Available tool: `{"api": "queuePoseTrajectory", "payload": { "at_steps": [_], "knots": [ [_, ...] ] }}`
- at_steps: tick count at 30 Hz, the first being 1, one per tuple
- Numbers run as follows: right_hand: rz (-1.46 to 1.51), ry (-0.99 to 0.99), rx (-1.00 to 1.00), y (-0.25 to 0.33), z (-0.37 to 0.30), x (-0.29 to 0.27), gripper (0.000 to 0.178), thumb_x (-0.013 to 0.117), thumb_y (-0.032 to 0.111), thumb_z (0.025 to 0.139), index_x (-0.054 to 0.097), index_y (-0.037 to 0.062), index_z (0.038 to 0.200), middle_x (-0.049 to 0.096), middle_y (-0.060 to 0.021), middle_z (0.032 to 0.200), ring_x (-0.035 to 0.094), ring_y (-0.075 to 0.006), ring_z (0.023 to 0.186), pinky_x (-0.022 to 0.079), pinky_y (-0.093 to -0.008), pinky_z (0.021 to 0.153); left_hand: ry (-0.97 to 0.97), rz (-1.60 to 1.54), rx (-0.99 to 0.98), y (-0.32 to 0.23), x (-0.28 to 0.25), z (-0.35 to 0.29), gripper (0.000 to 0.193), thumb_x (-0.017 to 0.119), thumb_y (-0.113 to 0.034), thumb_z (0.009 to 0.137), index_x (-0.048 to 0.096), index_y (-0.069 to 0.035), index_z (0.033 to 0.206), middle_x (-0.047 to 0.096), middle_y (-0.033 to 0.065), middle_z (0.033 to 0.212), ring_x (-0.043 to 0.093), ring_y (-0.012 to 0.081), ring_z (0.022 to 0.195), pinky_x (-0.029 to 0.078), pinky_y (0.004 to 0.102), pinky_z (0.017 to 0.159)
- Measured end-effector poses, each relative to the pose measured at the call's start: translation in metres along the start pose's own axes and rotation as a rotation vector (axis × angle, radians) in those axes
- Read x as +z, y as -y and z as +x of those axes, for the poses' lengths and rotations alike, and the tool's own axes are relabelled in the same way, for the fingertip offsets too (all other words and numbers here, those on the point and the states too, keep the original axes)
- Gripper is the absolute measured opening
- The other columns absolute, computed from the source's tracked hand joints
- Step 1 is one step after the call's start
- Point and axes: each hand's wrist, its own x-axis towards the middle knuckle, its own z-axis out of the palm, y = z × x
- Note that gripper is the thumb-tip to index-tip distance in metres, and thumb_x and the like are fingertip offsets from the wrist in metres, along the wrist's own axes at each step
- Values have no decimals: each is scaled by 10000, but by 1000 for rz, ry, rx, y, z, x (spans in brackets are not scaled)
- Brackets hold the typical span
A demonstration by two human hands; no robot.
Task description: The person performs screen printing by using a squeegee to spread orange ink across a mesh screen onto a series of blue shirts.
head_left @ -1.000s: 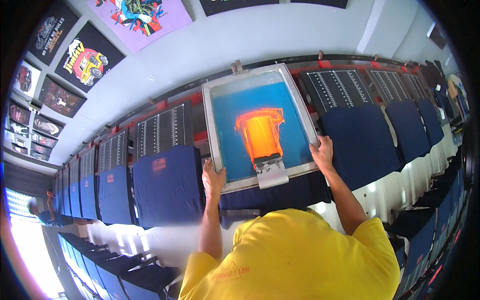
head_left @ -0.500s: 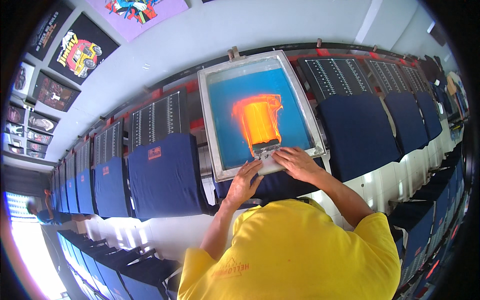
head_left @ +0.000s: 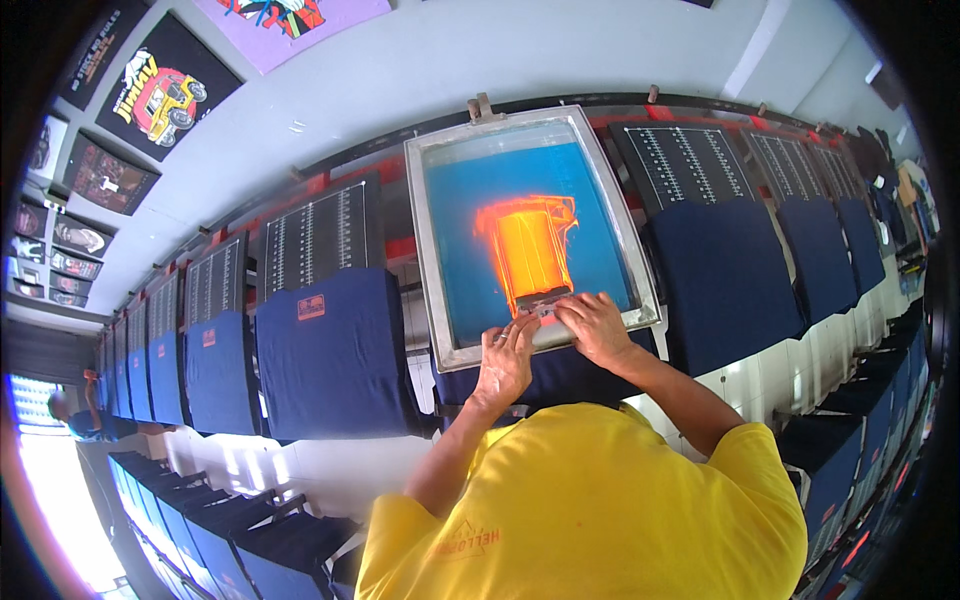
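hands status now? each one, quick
Left hand: on the squeegee, fingers flat; grip cannot be told.
Right hand: same squeegee, curled over it; grip cannot be told.

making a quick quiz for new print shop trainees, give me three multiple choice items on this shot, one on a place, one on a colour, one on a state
1. Where do both hands rest?
A. on the squeegee at the near end of the screen
B. on the frame's far corners
C. on a hanging shirt

2. What colour is the ink on the screen?
A. green
B. orange
C. white

3. How does the screen frame lie?
A. lifted upright
B. leaning on the wall
C. down flat over a dark blue shirt

Answers:
1 A: the left hand and right hand press side by side on the squeegee.
2 B: the orange ink spreads on the blue mesh.
3 C: the screen frame lies flat, with the dark blue shirt showing under its near edge.
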Motion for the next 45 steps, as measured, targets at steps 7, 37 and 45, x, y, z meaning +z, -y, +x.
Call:
{"api": "queuePoseTrajectory", "payload": {
  "at_steps": [7, 37, 45],
  "knots": [
    [-28, -87, 24, -54, 81, 15, 296, 677, 15, 700, 643, 62, 990, 659, -71, 1005, 599, -289, 993, 438, -444, 781, -90, 152, 74, 68, 14, 83, 412, 592, -14, 841, 578, -57, 1250, 637, 123, 1160, 677, 256, 963, 396, 443, 911],
    [151, 44, 131, -83, 145, 3, 157, 705, 40, 681, 689, 63, 836, 699, -126, 849, 674, -345, 869, 525, -491, 745, -76, -21, 55, 107, -16, 143, 256, 496, -64, 970, 588, -59, 1209, 701, 137, 1047, 679, 294, 971, 398, 473, 862],
    [11, -97, -47, -76, 157, -51, 169, 725, 73, 683, 666, 72, 841, 691, -115, 849, 653, -353, 870, 495, -481, 777, -157, -48, 88, 63, -72, 147, 306, 473, -75, 991, 586, -59, 1275, 692, 149, 1124, 660, 313, 1027, 383, 455, 992]
  ]
}}
